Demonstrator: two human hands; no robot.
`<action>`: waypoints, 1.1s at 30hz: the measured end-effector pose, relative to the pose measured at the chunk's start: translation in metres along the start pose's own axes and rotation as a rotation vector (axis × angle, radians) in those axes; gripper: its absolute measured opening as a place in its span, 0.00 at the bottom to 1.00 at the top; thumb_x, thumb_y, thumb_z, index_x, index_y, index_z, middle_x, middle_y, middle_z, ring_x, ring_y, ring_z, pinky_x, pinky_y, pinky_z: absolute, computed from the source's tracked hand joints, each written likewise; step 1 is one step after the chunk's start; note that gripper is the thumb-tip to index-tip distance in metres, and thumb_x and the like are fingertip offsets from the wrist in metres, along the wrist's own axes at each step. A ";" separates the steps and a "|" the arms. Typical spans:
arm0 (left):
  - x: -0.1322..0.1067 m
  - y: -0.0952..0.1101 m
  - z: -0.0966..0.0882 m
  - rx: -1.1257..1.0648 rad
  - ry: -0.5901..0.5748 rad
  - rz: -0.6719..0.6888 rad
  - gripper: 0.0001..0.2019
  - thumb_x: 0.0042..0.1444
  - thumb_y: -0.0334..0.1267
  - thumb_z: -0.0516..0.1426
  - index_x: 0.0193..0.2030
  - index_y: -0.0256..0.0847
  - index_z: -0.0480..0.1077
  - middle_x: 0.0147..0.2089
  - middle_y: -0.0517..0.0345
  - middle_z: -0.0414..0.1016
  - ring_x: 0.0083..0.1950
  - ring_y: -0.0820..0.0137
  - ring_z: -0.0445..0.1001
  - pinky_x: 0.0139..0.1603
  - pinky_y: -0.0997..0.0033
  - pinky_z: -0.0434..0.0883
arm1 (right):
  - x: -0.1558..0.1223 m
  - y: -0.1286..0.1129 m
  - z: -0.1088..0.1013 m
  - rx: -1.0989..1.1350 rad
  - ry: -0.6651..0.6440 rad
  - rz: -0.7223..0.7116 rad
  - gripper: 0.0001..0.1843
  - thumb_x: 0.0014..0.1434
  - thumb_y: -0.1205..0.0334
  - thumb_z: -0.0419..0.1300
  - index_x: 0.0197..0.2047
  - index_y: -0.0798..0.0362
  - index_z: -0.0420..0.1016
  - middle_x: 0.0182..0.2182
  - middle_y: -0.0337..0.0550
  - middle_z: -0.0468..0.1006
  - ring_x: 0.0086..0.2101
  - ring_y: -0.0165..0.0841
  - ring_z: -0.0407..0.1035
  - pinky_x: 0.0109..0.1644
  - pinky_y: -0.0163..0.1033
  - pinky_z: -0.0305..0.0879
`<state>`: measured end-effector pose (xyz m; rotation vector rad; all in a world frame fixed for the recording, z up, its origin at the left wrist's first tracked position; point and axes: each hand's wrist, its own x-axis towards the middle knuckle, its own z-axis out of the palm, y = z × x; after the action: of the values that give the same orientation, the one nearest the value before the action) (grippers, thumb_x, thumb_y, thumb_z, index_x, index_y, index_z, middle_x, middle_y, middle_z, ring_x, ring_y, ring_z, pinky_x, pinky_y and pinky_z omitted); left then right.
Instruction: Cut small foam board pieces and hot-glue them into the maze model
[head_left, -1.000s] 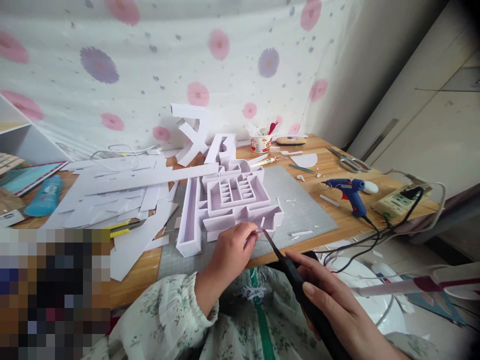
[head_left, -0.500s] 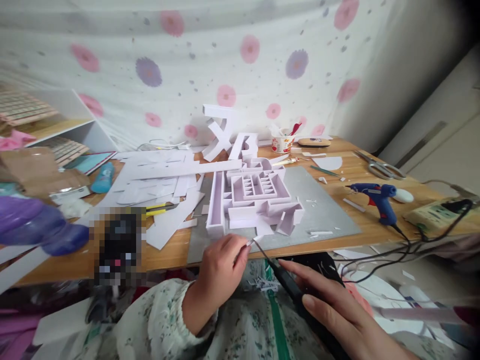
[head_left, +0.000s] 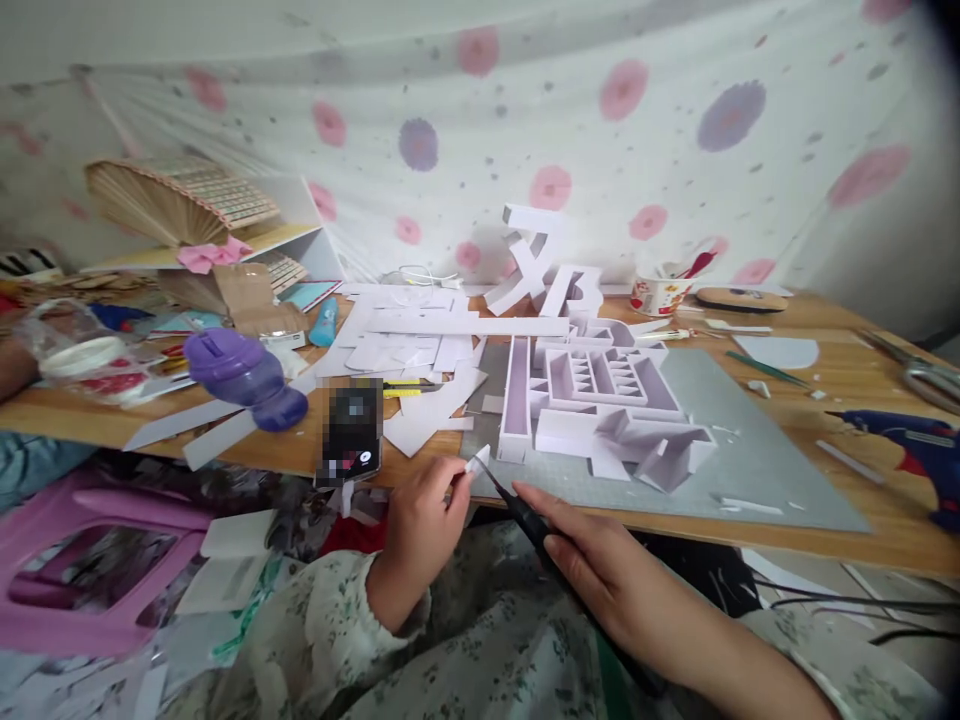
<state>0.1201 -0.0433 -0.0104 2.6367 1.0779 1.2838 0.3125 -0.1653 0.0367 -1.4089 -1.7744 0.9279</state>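
My left hand (head_left: 426,515) is closed, pinching a small white piece of board (head_left: 478,460) just off the table's front edge. In my right hand (head_left: 592,555) is a long black-handled tool (head_left: 534,522) with a thin, pointed metal tip. That tip meets or nearly meets the white piece; exact contact is too small to tell. Beyond my hands, a pale model of upright strips (head_left: 611,445), with walled compartments, rests on the grey cutting mat (head_left: 780,470). Behind it stand more built-up white shapes (head_left: 525,270).
White sheets (head_left: 420,350) and a yellow cutter (head_left: 401,388) lie left of the mat. Nearby are a phone (head_left: 352,430) and a purple bottle (head_left: 238,375). At right are a blue glue gun (head_left: 900,440) and scissors (head_left: 930,375). Another person's arm (head_left: 16,365) shows far left.
The view has swung left, bringing the pink stool, the fan and another person's arm into sight. Both hands keep their holds, and the white piece now appears tilted upward.
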 end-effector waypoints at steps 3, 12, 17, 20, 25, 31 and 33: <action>0.000 -0.002 0.003 0.004 -0.001 -0.012 0.06 0.62 0.32 0.54 0.34 0.41 0.70 0.29 0.59 0.78 0.30 0.69 0.78 0.31 0.72 0.69 | 0.004 0.004 0.001 -0.015 -0.024 -0.017 0.27 0.69 0.66 0.45 0.70 0.50 0.57 0.66 0.43 0.62 0.65 0.32 0.57 0.69 0.47 0.51; -0.002 -0.006 0.006 -0.031 -0.024 -0.048 0.06 0.61 0.30 0.54 0.34 0.42 0.69 0.28 0.60 0.76 0.30 0.69 0.75 0.31 0.72 0.68 | 0.007 0.003 -0.003 -0.083 -0.028 -0.050 0.26 0.68 0.67 0.49 0.68 0.47 0.63 0.63 0.42 0.67 0.61 0.35 0.63 0.66 0.45 0.59; -0.008 -0.008 0.010 -0.053 0.008 -0.048 0.05 0.61 0.30 0.54 0.35 0.42 0.69 0.29 0.59 0.76 0.31 0.69 0.76 0.32 0.71 0.69 | 0.008 0.003 -0.001 -0.125 -0.020 -0.056 0.29 0.64 0.65 0.56 0.68 0.48 0.63 0.63 0.43 0.68 0.60 0.37 0.65 0.65 0.43 0.61; -0.011 -0.009 0.013 -0.062 0.022 -0.046 0.05 0.61 0.30 0.54 0.36 0.41 0.69 0.30 0.59 0.77 0.31 0.69 0.76 0.33 0.71 0.69 | 0.007 0.004 0.001 -0.126 -0.008 -0.059 0.29 0.64 0.67 0.55 0.68 0.47 0.62 0.63 0.42 0.68 0.60 0.37 0.65 0.65 0.43 0.61; -0.014 -0.010 0.017 -0.070 0.035 -0.051 0.04 0.61 0.30 0.55 0.36 0.42 0.69 0.30 0.58 0.76 0.32 0.68 0.76 0.33 0.71 0.69 | 0.006 0.002 -0.002 -0.115 0.066 -0.056 0.27 0.67 0.63 0.53 0.68 0.47 0.62 0.63 0.42 0.68 0.59 0.35 0.66 0.64 0.41 0.62; -0.014 -0.011 0.016 -0.072 0.031 -0.051 0.05 0.62 0.31 0.54 0.35 0.42 0.69 0.29 0.59 0.76 0.31 0.69 0.75 0.32 0.71 0.69 | 0.008 0.003 0.001 -0.110 0.061 -0.087 0.28 0.66 0.65 0.53 0.68 0.47 0.62 0.63 0.40 0.68 0.60 0.34 0.66 0.64 0.40 0.62; -0.014 -0.011 0.016 -0.070 0.031 -0.054 0.05 0.62 0.31 0.54 0.35 0.42 0.69 0.29 0.59 0.76 0.31 0.69 0.75 0.32 0.71 0.69 | 0.008 0.003 0.003 -0.099 0.042 -0.082 0.27 0.66 0.65 0.53 0.68 0.47 0.62 0.63 0.40 0.68 0.60 0.35 0.65 0.64 0.40 0.62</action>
<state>0.1192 -0.0389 -0.0342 2.5277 1.0790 1.3314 0.3103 -0.1573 0.0336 -1.3951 -1.8549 0.7713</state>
